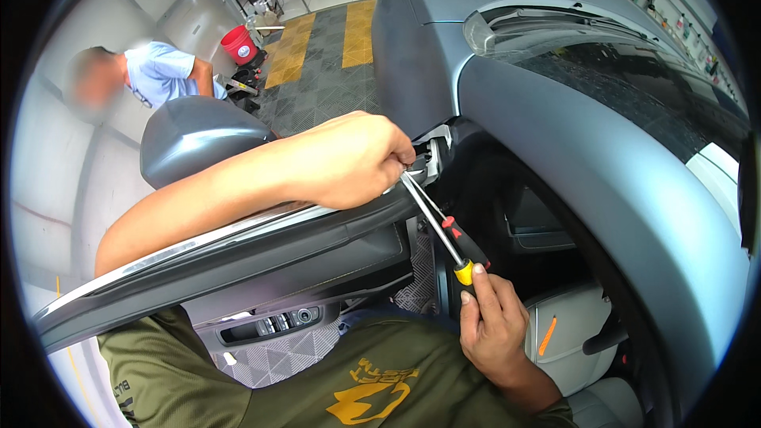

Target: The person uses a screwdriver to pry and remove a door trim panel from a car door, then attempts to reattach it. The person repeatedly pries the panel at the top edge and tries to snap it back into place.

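My right hand [493, 325] grips a screwdriver [432, 218] by its yellow and black handle. The long metal shaft slants up to the front corner of the open car door [341, 230]. Over the door's top edge reaches my left arm, and my left hand [357, 160] is closed, its fingertips pinched together beside the shaft's tip. What they pinch is hidden. Right by them sits an exposed bracket [434, 150] of light and dark parts. Along the shaft runs a thin dark piece with a red part [450, 224], its kind unclear. The side mirror [202, 141] stands beyond my forearm.
The blue-grey car body [547, 103] curves along the right. An orange strip-like tool [547, 336] lies on the light seat [571, 329]. Switches [281, 322] line the door panel. Another person [162, 75] is beyond the mirror, near a red bucket [239, 45].
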`<state>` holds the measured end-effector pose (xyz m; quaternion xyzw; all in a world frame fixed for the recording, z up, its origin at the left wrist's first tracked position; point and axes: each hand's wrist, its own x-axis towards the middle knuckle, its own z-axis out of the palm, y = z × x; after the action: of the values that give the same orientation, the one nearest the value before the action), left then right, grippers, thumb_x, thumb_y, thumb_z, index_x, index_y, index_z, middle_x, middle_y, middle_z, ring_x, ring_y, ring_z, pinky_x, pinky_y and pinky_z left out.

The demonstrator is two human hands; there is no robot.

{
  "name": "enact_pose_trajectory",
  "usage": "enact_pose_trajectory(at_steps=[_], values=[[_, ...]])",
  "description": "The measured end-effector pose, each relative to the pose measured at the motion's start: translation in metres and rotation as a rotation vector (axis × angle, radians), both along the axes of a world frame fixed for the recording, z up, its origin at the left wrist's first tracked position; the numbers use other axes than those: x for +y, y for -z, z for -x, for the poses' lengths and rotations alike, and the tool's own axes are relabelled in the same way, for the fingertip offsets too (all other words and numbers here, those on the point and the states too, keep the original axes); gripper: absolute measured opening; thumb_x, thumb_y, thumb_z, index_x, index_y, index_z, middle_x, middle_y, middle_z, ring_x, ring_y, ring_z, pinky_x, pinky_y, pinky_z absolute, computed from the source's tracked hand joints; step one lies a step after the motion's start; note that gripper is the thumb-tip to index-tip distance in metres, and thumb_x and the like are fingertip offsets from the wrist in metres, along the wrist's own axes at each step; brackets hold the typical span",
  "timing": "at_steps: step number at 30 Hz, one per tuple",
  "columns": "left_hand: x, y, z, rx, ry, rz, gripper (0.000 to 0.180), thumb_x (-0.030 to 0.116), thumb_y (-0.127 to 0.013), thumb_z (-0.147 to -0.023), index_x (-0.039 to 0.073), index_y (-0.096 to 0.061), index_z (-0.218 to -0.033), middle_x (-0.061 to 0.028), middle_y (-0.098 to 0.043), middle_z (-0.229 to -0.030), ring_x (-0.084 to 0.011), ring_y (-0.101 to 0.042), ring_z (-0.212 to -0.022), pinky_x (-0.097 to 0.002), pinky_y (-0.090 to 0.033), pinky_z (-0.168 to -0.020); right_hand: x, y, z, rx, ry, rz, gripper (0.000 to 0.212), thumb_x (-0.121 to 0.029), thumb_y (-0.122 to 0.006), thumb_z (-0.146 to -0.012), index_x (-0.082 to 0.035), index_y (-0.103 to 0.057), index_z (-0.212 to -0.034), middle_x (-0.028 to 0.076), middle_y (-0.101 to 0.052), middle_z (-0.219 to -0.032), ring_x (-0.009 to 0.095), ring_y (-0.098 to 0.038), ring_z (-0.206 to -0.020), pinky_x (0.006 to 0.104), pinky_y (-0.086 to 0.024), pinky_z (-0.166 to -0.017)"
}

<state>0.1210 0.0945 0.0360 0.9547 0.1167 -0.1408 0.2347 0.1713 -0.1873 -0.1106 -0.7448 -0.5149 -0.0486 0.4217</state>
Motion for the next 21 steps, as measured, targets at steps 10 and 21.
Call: enact_pose_trajectory(at_steps=[10,21], values=[[0.014,-0.027,0.090,-0.108,-0.494,0.860,0.038,0.020,-0.053,-0.102,-0.003,-0.059,-0.132,-0.0171,-0.064,-0.128,-0.0254,-0.062,-0.117,-0.0359,-0.048,-0.102,0.004,-0.007,0.008,0.061,-0.042,0.003,0.044,0.002,-0.070,-0.078,0.005,-0.062,-0.122,0.017,-0.062,-0.095,0.030,-0.064,-0.076,0.0378,-0.054,-0.064],[0.020,0.043,0.272,-0.116,-0.675,-0.068,0.041,0.033,-0.068,-0.091,-0.002,-0.067,-0.113,-0.0184,-0.061,-0.103,-0.0350,-0.061,-0.101,-0.0425,-0.048,-0.089,0.006,-0.007,0.015,0.140,-0.054,0.076,0.041,0.002,-0.061,-0.086,0.009,-0.056,-0.127,0.022,-0.062,-0.100,0.032,-0.062,-0.084,0.0380,-0.050,-0.075]])
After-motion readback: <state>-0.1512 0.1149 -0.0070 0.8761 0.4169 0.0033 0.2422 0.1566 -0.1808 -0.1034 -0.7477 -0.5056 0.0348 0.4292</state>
